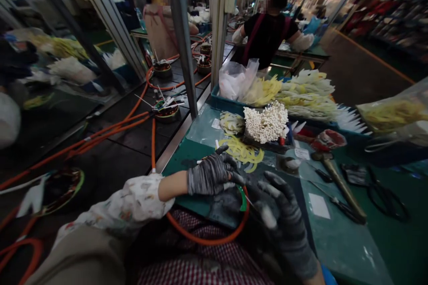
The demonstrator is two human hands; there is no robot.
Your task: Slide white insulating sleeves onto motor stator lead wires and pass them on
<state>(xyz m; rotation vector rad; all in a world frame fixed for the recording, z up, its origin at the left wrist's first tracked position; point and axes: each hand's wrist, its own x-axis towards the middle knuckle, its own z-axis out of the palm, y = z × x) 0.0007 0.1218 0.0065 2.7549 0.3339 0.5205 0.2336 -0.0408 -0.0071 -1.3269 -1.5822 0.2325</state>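
Observation:
Both my hands wear grey striped gloves and meet over the near edge of the green table [384, 249]. My left hand [211, 173] is curled, its fingertips pinched at a small green piece [243, 199]. My right hand [284, 220] comes in from below, fingers bent toward the same spot, with a thin stem [251, 205] beside its thumb. What the right fingers grip is hidden. Yellow petal strips [243, 151] lie just beyond my left hand, and a bunch of white-tipped stamens [266, 122] stands behind them.
An orange hose [207, 239] loops under my hands. A brass-handled tool [341, 187], black scissors [384, 196] and a thin blade lie at the right. A blue tray [220, 102] holds yellow and white petals. Two people work beyond the metal posts [182, 35]. Glue pots [167, 111] sit at the left.

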